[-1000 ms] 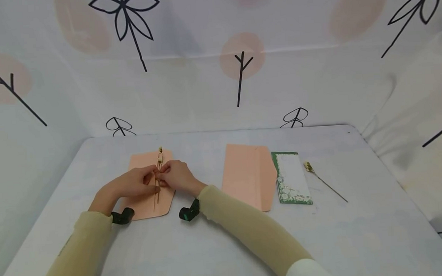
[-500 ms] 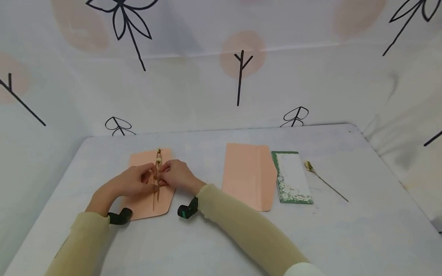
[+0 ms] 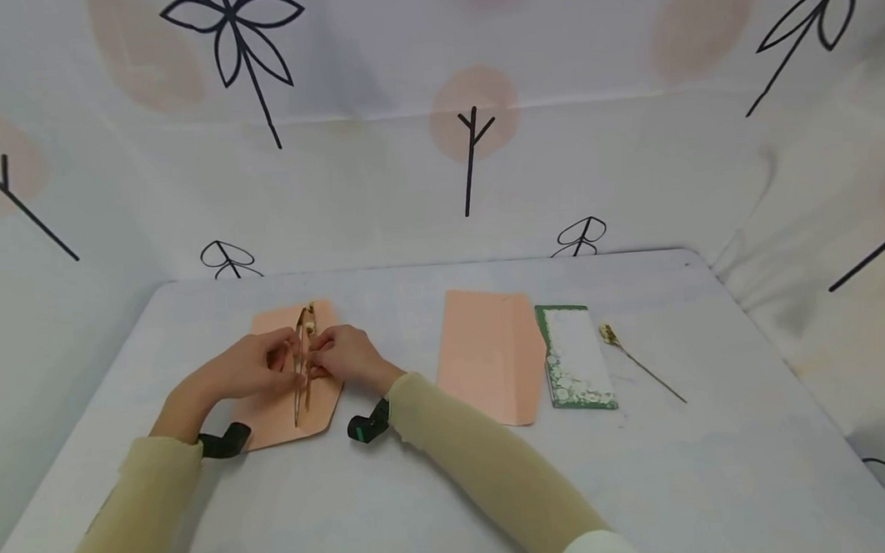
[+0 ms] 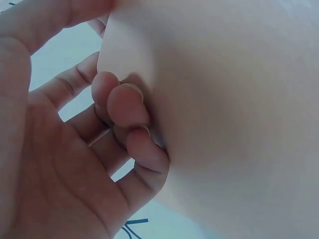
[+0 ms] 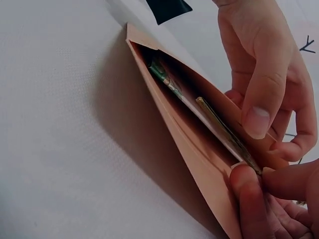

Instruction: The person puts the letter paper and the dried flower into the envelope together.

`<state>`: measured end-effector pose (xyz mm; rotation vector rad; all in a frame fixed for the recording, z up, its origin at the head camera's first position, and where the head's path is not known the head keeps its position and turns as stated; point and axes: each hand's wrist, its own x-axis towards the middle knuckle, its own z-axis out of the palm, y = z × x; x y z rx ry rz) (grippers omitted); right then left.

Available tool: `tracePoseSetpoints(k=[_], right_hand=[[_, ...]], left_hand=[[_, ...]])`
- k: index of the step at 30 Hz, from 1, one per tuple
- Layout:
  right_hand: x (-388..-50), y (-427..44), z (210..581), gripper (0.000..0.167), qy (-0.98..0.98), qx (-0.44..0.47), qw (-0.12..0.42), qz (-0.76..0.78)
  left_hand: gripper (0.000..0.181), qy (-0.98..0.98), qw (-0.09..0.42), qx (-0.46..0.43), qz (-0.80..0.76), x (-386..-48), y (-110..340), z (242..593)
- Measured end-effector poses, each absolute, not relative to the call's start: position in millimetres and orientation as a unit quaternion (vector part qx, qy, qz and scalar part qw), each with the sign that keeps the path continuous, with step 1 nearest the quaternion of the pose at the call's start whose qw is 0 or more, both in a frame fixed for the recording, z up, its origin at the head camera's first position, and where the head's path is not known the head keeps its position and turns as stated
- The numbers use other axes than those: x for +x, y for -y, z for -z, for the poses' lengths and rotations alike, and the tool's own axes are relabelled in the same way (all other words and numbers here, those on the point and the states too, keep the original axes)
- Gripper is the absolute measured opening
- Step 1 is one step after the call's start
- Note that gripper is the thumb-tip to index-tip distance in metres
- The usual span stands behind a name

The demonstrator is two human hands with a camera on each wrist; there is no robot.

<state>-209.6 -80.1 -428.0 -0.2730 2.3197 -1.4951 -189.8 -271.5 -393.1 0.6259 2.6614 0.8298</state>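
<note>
At the left of the table, a peach envelope has its long slit spread apart. My left hand grips its left side, fingers curled at the paper edge in the left wrist view. From the right, my right hand pinches a thin dried flower stem between thumb and finger at the opening. Inside the envelope, a green-edged card lies alongside the stem in the right wrist view. Small yellowish flower heads show above my fingers in the head view; fingers partly hide the stem.
A second peach envelope lies flat at the middle of the table. Right of it are a white card with a green floral border and another dried flower with a long stem. A patterned cloth hangs behind the table.
The slit of the left envelope has spread wider, its left edge drawn away from the flower stem. The whole head view has shifted slightly.
</note>
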Motion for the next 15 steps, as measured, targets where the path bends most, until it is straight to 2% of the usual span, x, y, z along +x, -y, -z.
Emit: tracePoseSetpoints(k=[8, 15], right_hand=[[-207.5, 79.2, 427.1, 0.009, -0.821, -0.102, 0.189, 0.529], [-207.6, 79.8, 426.0, 0.013, -0.849, -0.122, 0.173, 0.484]], left_hand=[[0.027, -0.925, 0.137, 0.211, -0.285, -191.4, 270.5, 392.0], [0.025, -0.925, 0.134, 0.217, -0.282, -190.9, 272.0, 388.1]])
